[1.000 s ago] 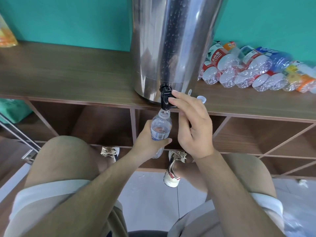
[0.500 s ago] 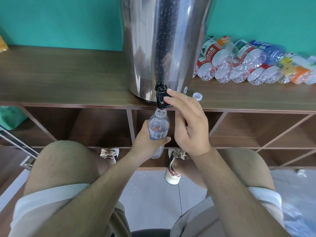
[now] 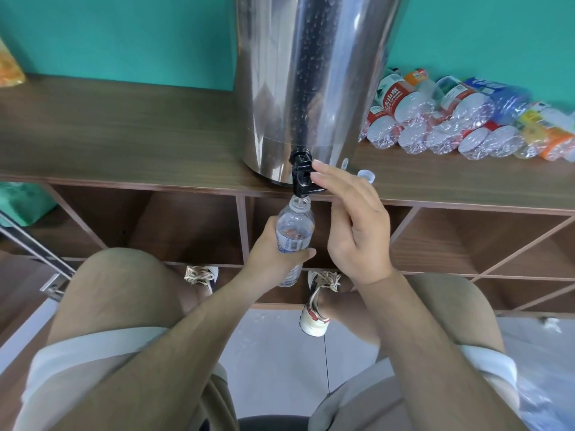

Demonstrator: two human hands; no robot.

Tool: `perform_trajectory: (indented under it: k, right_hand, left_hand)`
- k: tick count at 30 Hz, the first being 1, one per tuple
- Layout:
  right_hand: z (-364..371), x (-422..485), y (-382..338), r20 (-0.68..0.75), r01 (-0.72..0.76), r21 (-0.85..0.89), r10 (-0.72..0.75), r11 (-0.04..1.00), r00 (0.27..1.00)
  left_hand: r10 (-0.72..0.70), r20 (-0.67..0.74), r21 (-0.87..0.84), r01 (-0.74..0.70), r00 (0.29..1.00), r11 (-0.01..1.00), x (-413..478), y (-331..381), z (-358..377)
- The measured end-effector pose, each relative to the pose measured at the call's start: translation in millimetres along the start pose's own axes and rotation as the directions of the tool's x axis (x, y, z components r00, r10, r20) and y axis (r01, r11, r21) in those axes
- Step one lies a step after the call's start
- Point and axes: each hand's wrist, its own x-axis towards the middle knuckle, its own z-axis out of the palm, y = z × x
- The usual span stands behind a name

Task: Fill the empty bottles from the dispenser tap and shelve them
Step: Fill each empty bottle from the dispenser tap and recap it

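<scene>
Two bare hands were held before a tall stainless-steel drum dispenser point(image 3: 311, 88) set on a dark wooden shelf top point(image 3: 124, 144). A small clear plastic bottle point(image 3: 294, 231) with a blue-and-white label was gripped round its middle by the left hand point(image 3: 273, 253), its open mouth placed just under the black plastic tap point(image 3: 301, 177). The right hand point(image 3: 351, 225), just beside the bottle on its right, was held nearly flat, fingertips laid against the tap's lever. A white bottle cap point(image 3: 366, 175) lay near the tap; clear empty bottles point(image 3: 451, 119) were piled on their sides further right.
</scene>
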Motion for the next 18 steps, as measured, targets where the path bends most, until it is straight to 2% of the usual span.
perform_trajectory:
  k: [18]
  right_hand:
    - [3.5,-2.7,-5.0,-0.081,0.0,-0.018,-0.002,1.0,0.997]
  left_hand:
    - [-0.002,0.01,-0.016,0.003,1.0,1.0,-0.1,1.1,-0.9]
